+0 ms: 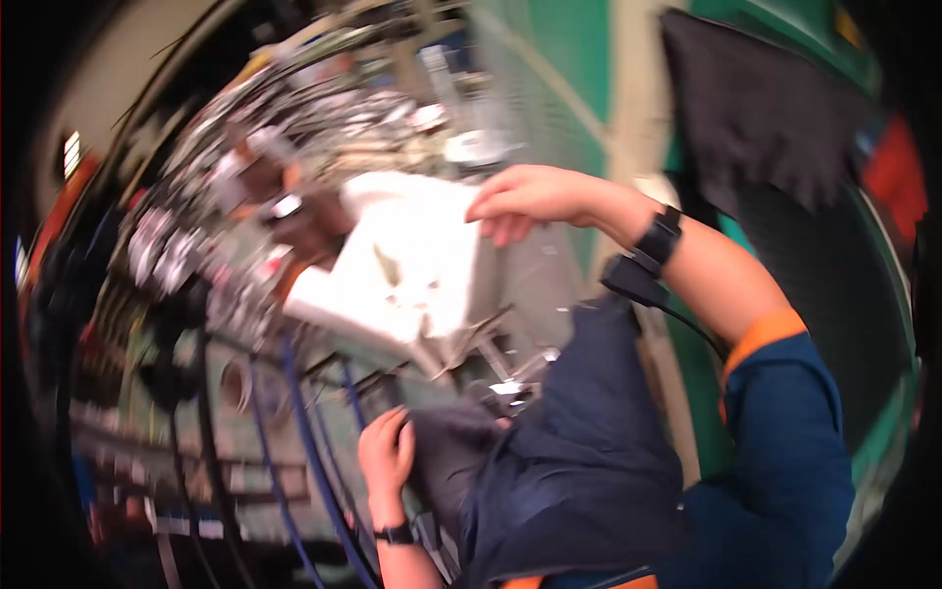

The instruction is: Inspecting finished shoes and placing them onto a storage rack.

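Observation:
My right hand (525,201) reaches out at the right rim of a white open bin (368,290), its fingers bent downward and apart. I see nothing held in it, and blur hides whether the fingertips touch the rim. Inside the bin lies a small greenish item (386,263), too smeared to name. My left hand (386,447) hangs low beside my leg, in front of the bin, its fingers loosely extended with nothing visible in them. A black strap (396,533) circles the left wrist. On the right wrist sits a black strap with a small box (633,278) and a cable.
Behind and left of the bin stretches a blurred heap of metal-looking parts (363,128). Blue and dark upright bars (309,452) stand at lower left. A metal frame (500,368) shows under the bin. A dark cloth (765,108) hangs at the far right against green panels.

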{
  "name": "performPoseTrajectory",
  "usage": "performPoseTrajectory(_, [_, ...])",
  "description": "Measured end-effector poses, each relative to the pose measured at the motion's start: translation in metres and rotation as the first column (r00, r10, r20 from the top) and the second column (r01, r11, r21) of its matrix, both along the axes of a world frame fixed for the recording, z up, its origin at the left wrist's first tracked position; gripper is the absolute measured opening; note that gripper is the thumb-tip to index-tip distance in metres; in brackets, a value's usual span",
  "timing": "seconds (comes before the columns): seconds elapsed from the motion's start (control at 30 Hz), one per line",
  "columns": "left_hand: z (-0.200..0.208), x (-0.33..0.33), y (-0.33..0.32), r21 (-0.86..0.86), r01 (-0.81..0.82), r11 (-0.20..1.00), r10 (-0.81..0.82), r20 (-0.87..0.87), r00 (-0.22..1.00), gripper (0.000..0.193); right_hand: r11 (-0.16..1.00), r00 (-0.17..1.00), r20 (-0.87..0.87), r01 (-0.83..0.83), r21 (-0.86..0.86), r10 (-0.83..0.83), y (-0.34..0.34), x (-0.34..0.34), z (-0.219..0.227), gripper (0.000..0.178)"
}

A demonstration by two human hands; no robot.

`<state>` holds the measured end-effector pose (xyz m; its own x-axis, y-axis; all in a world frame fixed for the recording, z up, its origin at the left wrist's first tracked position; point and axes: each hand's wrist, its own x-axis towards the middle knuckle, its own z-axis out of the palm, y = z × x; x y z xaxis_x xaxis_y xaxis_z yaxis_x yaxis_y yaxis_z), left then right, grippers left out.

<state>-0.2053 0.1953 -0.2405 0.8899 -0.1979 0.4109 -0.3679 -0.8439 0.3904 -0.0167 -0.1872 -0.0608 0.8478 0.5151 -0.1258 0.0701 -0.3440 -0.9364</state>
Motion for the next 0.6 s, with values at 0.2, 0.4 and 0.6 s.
performPoseTrajectory(0.2, [-0.062, -0.003, -0.007, 0.052, 0.003, 0.999, -0.007, 0.066, 0.998, 0.016, 0.832, 0.832, 0.034, 0.554, -0.006, -0.554, -0.228, -0.094, 0.024, 0.032])
performPoseTrajectory(0.4, [-0.022, 0.005, -0.029, 0.040, 0.089, 0.995, -0.092, 0.067, 0.994, 0.019, -0.164, -0.182, 0.029, 0.934, 0.319, -0.983, -0.434, -0.175, -0.033, 0.032])
performPoseTrajectory(0.6, [-0.020, 0.005, -0.037, 0.045, 0.093, 0.995, -0.096, 0.064, 0.993, 0.020, -0.328, -0.154, 0.857, 0.945, -0.018, -0.492, -0.473, -0.105, -0.059, 0.055])
